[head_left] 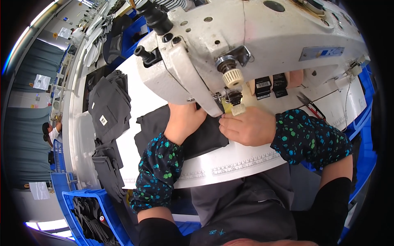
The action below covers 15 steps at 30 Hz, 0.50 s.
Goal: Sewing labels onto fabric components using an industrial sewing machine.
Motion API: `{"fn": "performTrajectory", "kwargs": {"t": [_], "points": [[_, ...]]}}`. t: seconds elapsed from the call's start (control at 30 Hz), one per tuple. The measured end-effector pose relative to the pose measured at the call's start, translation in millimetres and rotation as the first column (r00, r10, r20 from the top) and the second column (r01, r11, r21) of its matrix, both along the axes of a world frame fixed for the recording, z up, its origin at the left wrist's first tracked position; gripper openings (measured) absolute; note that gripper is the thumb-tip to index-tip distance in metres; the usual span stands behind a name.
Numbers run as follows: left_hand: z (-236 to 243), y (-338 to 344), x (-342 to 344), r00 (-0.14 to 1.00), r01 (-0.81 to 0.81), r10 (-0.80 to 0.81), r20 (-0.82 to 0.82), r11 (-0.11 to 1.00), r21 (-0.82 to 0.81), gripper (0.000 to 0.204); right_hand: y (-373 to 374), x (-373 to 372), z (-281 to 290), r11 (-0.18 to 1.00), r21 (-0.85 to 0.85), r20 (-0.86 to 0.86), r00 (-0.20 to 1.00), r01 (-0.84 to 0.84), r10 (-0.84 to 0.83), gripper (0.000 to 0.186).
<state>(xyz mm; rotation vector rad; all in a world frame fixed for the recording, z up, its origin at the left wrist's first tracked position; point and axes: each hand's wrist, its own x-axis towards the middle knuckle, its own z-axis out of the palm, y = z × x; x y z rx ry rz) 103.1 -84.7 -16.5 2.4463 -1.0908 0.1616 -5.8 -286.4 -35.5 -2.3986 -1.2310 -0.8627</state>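
Observation:
A dark grey cloth piece (201, 141) lies flat on the white table of a sewing machine (271, 37), partly under the machine's head. My left hand (182, 122) rests on the cloth, thumb toward the needle area. The machine's head hides its other fingers. On the other side, my right hand (249, 126) has its fingers curled together at the cloth's right edge, close to the needle area. The needle and presser foot are mostly out of sight behind the thread tension knobs (233, 78).
Red-handled thread snips (312, 107) lie right of my right hand. Black label strips (280, 85) sit behind it, under the machine's arm. Stacked dark cloth pieces (108, 102) lie at the left. A blue crate (102, 197) holds more cloth. Printed rulers (246, 164) run along the table's front.

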Motion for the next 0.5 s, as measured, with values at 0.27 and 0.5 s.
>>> {"fn": "performTrajectory", "kwargs": {"t": [0.27,0.5], "points": [[-8.8,3.0,2.9,0.999,-0.001,0.001,0.034,1.000,0.000,0.037,0.6,0.2,-3.3,1.000,-0.005,-0.008,1.000,0.023,-0.023,0.016],[7.3,8.4,-14.7,0.996,-0.054,0.050,0.079,0.997,0.050,0.033,4.0,-4.6,0.1,1.000,0.010,-0.003,1.000,0.009,-0.009,0.016]]}}
